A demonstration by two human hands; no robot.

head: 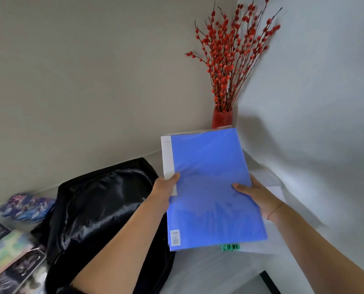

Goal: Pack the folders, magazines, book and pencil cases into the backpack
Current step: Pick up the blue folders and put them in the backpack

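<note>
Both hands, left hand point(165, 188) and right hand point(259, 198), grip blue folder point(210, 183) beside black backpack point(100, 209)

1. Setting: a room in a home, most likely a bedroom or study corner; nothing of a shop or workshop shows.
2. Two plain painted walls point(92, 71) meet in a corner; no signs, shelving or equipment on them.
3. A red vase point(221, 118) stands in that corner holding tall branches with red buds point(229, 56), a household ornament.
4. The work surface is a white table point(215, 270) set close against both walls.
5. Personal school-type goods lie on it: a black backpack point(96, 209), glossy magazines point(9, 257) at the left edge, and patterned pencil cases point(26, 206) behind them.
6. Light is soft and even, like daylight.
</note>
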